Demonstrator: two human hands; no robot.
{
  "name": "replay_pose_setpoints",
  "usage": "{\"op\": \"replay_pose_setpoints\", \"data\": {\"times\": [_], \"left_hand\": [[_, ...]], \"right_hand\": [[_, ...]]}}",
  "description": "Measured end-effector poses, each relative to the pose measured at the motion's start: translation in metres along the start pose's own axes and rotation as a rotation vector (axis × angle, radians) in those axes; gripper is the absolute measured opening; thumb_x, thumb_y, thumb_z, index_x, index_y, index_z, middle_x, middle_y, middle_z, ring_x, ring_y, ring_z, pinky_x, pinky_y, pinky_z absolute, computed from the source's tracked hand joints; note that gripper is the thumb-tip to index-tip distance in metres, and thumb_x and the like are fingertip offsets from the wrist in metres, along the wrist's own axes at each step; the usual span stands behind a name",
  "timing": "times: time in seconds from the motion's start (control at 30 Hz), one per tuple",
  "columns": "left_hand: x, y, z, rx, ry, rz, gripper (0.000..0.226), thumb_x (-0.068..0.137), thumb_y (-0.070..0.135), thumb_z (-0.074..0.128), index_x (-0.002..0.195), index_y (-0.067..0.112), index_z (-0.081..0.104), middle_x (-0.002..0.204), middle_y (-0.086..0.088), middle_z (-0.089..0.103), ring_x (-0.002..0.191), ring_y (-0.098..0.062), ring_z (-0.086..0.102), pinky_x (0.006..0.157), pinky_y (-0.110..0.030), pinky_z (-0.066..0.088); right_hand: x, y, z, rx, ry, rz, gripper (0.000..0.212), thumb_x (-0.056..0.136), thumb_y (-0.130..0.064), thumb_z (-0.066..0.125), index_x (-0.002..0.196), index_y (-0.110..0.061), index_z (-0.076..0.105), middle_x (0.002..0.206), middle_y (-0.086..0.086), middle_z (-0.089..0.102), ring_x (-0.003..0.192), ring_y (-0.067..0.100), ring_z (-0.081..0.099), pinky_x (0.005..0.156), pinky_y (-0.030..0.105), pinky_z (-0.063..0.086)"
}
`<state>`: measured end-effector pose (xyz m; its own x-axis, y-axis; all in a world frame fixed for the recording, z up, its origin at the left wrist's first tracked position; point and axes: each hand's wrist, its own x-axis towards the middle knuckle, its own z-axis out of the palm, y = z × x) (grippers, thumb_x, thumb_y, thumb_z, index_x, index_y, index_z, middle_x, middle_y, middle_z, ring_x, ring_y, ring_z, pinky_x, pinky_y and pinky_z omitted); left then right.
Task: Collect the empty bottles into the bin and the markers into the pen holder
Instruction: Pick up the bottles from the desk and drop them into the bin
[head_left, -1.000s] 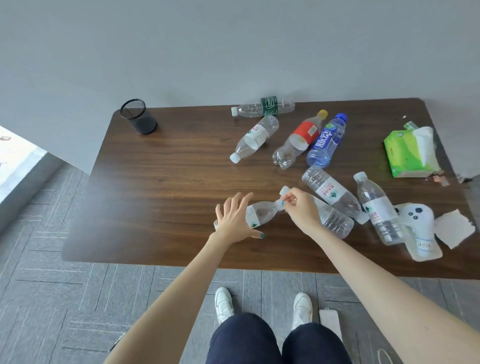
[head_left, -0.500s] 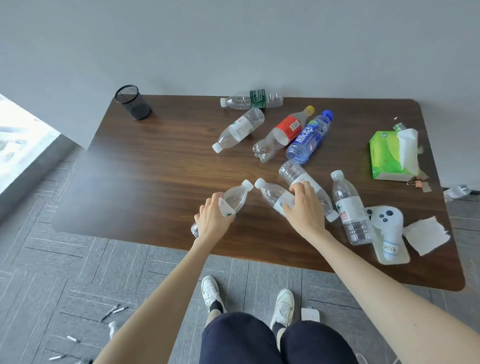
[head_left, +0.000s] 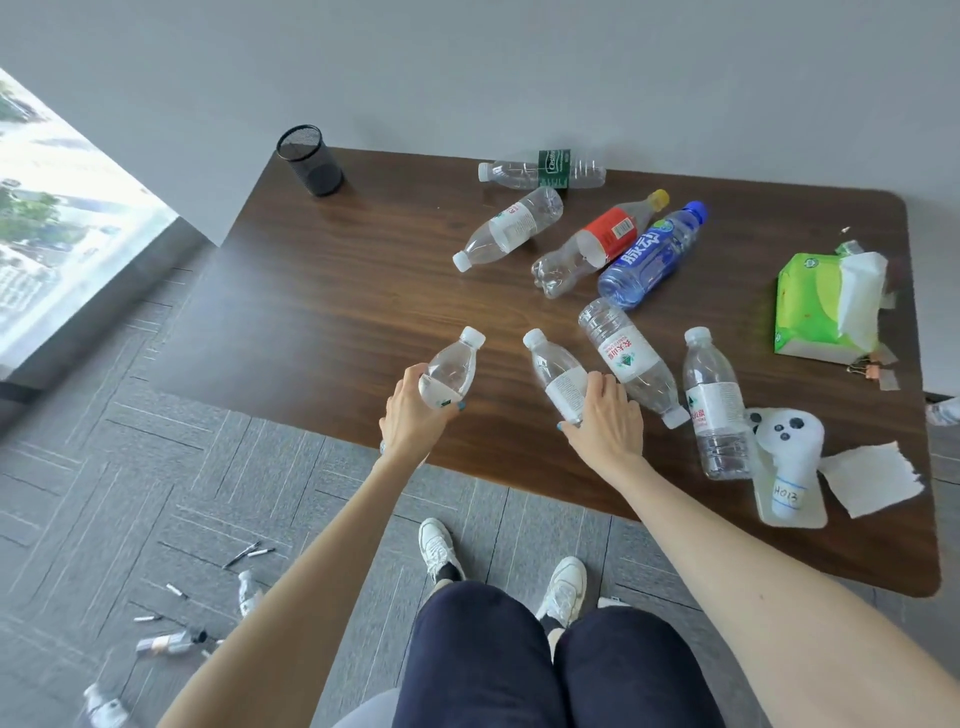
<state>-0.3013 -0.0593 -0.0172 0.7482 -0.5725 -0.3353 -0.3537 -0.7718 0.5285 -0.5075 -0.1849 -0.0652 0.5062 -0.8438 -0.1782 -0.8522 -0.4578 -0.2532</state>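
My left hand (head_left: 413, 421) grips a small clear bottle (head_left: 452, 366) with a white cap, raised near the table's front edge. My right hand (head_left: 605, 423) grips a second clear bottle (head_left: 556, 371) that lies on the brown table (head_left: 337, 291). Several more empty bottles lie on the table: one with a red-and-green logo (head_left: 626, 358), one beside it (head_left: 711, 395), a blue one (head_left: 652, 254), a red-labelled one (head_left: 597, 244), a white-labelled one (head_left: 511, 226) and a green-labelled one (head_left: 545, 169). A black mesh pen holder (head_left: 310, 158) stands at the far left corner. Markers (head_left: 249, 553) lie on the floor at the left.
A green tissue pack (head_left: 826, 301), a white controller (head_left: 787, 457), a paper scrap (head_left: 867, 478) and a binder clip (head_left: 865, 370) sit on the table's right side. More bottles (head_left: 249, 592) and pens lie on the grey carpet. My legs and shoes are below the table edge.
My left hand has closed round the small bottle and lifted it. My right hand moved from the bottle's cap down onto the body of the second bottle. The view shifted left.
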Motion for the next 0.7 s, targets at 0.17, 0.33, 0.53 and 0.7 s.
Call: {"op": "replay_pose_setpoints", "data": {"times": [0.17,0.33,0.53,0.7], "left_hand": [[-0.004,-0.011,-0.014,-0.037,0.025,-0.017,0.068,0.073,0.042,0.074,0.130,0.029,0.040,0.128,0.003,0.055,0.111,-0.023,0.054,0.095,-0.052,0.044],[0.006,-0.026,-0.043,-0.153,0.073,-0.053,0.069,0.071,0.041,0.076,0.129,0.029,0.042,0.124,0.001,0.058,0.110,-0.023,0.056,0.094,-0.049,0.048],[0.023,-0.053,-0.095,-0.269,0.165,-0.103,0.070,0.074,0.036,0.076,0.133,0.025,0.042,0.125,-0.002,0.059,0.115,-0.023,0.054,0.094,-0.043,0.048],[0.049,-0.089,-0.144,-0.349,0.212,-0.127,0.070,0.074,0.034,0.077,0.134,0.024,0.042,0.122,-0.004,0.060,0.114,-0.023,0.055,0.093,-0.040,0.049]], "right_hand": [[0.007,-0.031,-0.003,0.106,0.010,-0.019,0.065,0.077,-0.040,0.073,0.124,-0.012,0.038,0.122,0.010,0.051,0.112,0.024,0.053,0.082,0.036,0.050],[0.024,-0.082,-0.010,0.261,0.032,-0.046,0.060,0.076,-0.038,0.072,0.119,-0.012,0.040,0.119,0.008,0.051,0.111,0.026,0.052,0.078,0.040,0.052],[0.039,-0.162,-0.016,0.379,0.028,-0.118,0.057,0.078,-0.037,0.070,0.119,-0.011,0.039,0.119,0.006,0.049,0.110,0.025,0.049,0.077,0.038,0.050],[0.053,-0.238,-0.014,0.429,0.022,-0.174,0.061,0.079,-0.037,0.070,0.123,-0.011,0.037,0.122,0.007,0.047,0.113,0.024,0.047,0.079,0.042,0.053]]}}
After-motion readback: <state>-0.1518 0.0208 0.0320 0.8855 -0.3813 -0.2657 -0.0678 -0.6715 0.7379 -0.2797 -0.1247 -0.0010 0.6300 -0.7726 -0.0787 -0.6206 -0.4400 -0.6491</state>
